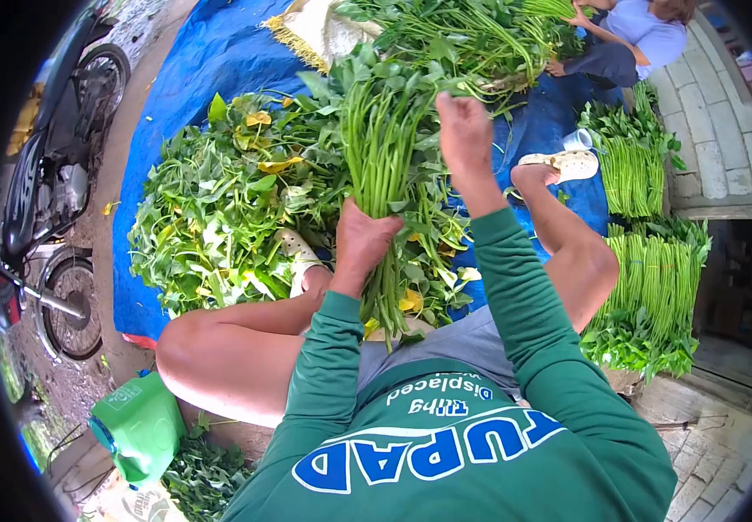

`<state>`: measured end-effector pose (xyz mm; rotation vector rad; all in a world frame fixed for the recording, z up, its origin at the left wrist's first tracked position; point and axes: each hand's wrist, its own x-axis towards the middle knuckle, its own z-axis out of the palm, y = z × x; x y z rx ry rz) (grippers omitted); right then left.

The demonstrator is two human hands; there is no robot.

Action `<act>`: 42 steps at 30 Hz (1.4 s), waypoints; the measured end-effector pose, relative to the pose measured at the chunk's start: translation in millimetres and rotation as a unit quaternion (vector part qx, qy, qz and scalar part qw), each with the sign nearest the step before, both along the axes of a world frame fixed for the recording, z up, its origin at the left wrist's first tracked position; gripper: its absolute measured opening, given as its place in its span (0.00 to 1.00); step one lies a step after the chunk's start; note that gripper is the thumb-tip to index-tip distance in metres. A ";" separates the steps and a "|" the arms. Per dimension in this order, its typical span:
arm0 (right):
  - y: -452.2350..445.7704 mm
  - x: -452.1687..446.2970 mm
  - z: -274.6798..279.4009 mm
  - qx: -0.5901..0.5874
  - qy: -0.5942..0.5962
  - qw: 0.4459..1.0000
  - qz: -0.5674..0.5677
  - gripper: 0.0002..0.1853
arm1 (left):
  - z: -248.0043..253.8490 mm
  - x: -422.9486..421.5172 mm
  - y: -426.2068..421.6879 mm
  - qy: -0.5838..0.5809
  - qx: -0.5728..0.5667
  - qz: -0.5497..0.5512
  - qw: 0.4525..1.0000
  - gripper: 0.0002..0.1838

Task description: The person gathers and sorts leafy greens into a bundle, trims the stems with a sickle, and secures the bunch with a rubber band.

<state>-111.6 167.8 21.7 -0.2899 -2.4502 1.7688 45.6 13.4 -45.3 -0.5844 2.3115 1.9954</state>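
Note:
My left hand (364,246) is wrapped round the stems of a thick bundle of water spinach (379,148). The bundle stands roughly upright between my knees, its leaves at the far end and its cut stem ends toward my lap. To the right of its leafy top, my right hand (465,139) is raised with the fingers closed. Whatever those fingers pinch, if anything, is too small to make out. Beneath and left of the bundle spreads a heap of loose leafy greens (210,213), with some yellow leaves among them.
A blue tarp (163,113) lies under the greens. Tied stacks of stems (632,183) stand at right, beside a white cup (577,140). Another person (641,35) sits at the upper right by a second pile (471,39). A motorcycle (54,187) and green jug (141,426) are at left.

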 end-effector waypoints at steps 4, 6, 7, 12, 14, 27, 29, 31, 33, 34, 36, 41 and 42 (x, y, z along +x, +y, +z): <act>-29.9 -21.9 -75.0 -0.002 -0.010 0.997 0.079 0.20 | 38.8 -1.8 -9.5 -0.064 0.123 -0.098 0.985 0.23; -27.4 -33.6 -70.1 -0.350 -0.162 0.902 0.196 0.17 | 33.5 -1.1 -27.4 -0.083 0.158 -0.027 0.984 0.21; -21.7 -37.0 -54.6 -0.338 -0.144 0.914 0.171 0.16 | 28.6 -4.4 -41.5 -0.068 0.115 0.008 0.991 0.21; 58.5 -37.8 -79.3 0.051 -0.152 0.977 0.144 0.13 | 47.8 -20.2 -96.6 0.059 -0.044 0.219 0.973 0.20; 97.3 -24.2 -218.5 0.435 -0.075 0.869 0.225 0.17 | 58.6 -24.0 -115.0 0.070 -0.050 0.249 0.965 0.19; 91.5 94.5 -246.5 0.267 -0.151 0.941 0.143 0.12 | 43.1 -29.1 -82.6 0.010 0.142 0.201 0.969 0.12; 82.9 80.3 -236.1 0.265 -0.199 0.932 0.149 0.13 | 41.9 -29.1 -72.5 0.012 0.125 0.190 0.974 0.12; 68.4 72.4 -241.8 0.309 -0.180 0.924 0.133 0.13 | 48.0 -28.3 -65.9 0.008 0.128 0.173 0.976 0.13; 56.0 71.0 -247.2 0.325 -0.178 0.922 0.108 0.15 | 56.7 -24.7 -61.7 0.010 0.144 0.167 0.975 0.13; 52.8 66.7 -248.7 0.323 -0.191 0.919 0.123 0.15 | 60.3 -23.9 -61.1 0.009 0.153 0.161 0.975 0.14; 59.6 59.0 -254.9 0.324 -0.221 0.908 0.151 0.15 | 59.9 -24.4 -61.6 0.000 0.157 0.154 0.976 0.14; 94.6 24.5 -210.0 0.191 -0.252 0.926 0.208 0.10 | 43.4 -26.8 -63.9 -0.006 0.192 0.160 0.968 0.12; 94.4 27.9 -166.2 0.109 -0.235 0.948 0.187 0.11 | 40.9 -27.3 -63.5 -0.004 0.206 0.163 0.965 0.11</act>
